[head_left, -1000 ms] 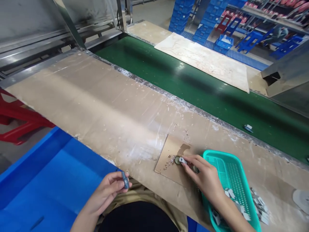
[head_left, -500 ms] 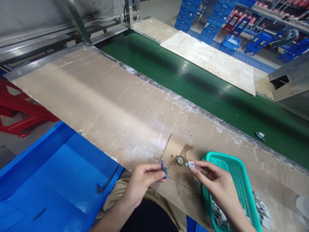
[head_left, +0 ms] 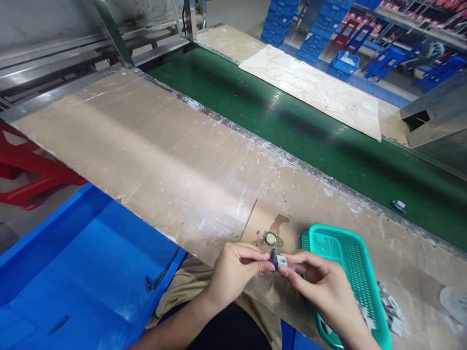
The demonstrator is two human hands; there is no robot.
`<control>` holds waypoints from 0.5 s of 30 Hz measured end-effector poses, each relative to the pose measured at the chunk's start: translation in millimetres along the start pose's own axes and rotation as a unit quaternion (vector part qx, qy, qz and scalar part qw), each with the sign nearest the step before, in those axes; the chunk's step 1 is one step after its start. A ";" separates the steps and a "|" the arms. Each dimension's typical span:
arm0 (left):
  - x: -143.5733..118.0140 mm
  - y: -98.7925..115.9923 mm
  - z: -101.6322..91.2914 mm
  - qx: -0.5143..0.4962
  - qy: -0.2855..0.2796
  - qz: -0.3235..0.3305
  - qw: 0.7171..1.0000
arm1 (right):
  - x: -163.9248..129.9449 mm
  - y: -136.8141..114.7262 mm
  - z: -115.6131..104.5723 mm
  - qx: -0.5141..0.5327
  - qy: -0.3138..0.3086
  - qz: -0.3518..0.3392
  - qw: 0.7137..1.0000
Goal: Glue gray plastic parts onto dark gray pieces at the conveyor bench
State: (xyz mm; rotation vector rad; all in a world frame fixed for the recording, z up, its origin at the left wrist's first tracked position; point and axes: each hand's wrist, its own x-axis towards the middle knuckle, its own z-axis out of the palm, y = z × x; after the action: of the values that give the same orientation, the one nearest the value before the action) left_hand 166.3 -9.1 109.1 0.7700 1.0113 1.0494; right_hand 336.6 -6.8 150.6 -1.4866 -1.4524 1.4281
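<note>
Between thumb and fingers, my left hand point(head_left: 242, 265) pinches a small dark blue-grey plastic part point(head_left: 273, 260). My right hand point(head_left: 315, 277) is closed on a small light grey, hollow square plastic piece point(head_left: 282, 261). The two parts touch each other in front of my body; whether one sits inside the other I cannot tell. Just beyond them a small round cap with pale contents point(head_left: 270, 238) stands on the board, with wet stains around it. Beside my right hand is a green perforated basket point(head_left: 370, 265) holding grey pieces, partly hidden by my forearm.
More grey pieces point(head_left: 392, 311) lie right of the basket. A blue bin point(head_left: 109, 262) at lower left holds a few dark parts. Past the worktable point(head_left: 146, 155) runs a green conveyor belt point(head_left: 255, 107), carrying one small grey-and-dark part point(head_left: 399, 206). Red stool point(head_left: 32, 165) at left.
My hands have come together, the left moving right and the right slightly left and down, so the dark part and grey piece now touch. The part on the belt has shifted slightly right.
</note>
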 end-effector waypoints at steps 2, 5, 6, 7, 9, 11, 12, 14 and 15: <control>3.1 2.1 -2.1 0.056 -0.010 0.025 0.998 | 3.9 1.1 -1.5 -0.012 -0.016 0.009 1.000; 7.9 7.3 -6.8 0.076 -0.032 0.013 0.997 | 29.5 0.5 -20.5 -0.074 0.003 0.012 0.997; 7.7 10.0 -9.4 0.078 -0.028 0.007 0.997 | 44.4 -0.3 -32.8 -0.109 0.046 0.003 0.993; 6.1 13.3 -12.8 0.089 -0.011 0.005 0.996 | 61.8 -1.2 -48.1 -0.145 0.115 -0.015 0.983; -2.6 20.8 -24.0 0.144 0.078 0.020 0.986 | 100.6 -2.5 -85.0 -0.195 0.274 -0.035 0.941; -17.0 27.2 -43.3 0.219 0.222 0.056 0.948 | 137.1 -1.8 -123.9 -0.197 0.362 -0.030 0.911; -25.3 28.6 -57.2 0.251 0.297 0.073 0.918 | 151.8 -0.5 -141.5 -0.195 0.400 -0.026 0.895; -41.7 24.7 -94.9 0.301 0.422 0.101 0.850 | 170.4 3.7 -168.7 -0.189 0.441 -0.024 0.877; -49.2 18.3 -118.9 0.328 0.451 0.083 0.826 | 173.5 6.0 -177.5 -0.189 0.449 -0.026 0.873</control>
State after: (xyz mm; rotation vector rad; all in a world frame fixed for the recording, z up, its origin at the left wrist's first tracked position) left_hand 41.7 -44.2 96.9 0.9256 2.2366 1.2516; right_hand 473.4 200.1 139.2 -1.9438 -1.1490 0.2690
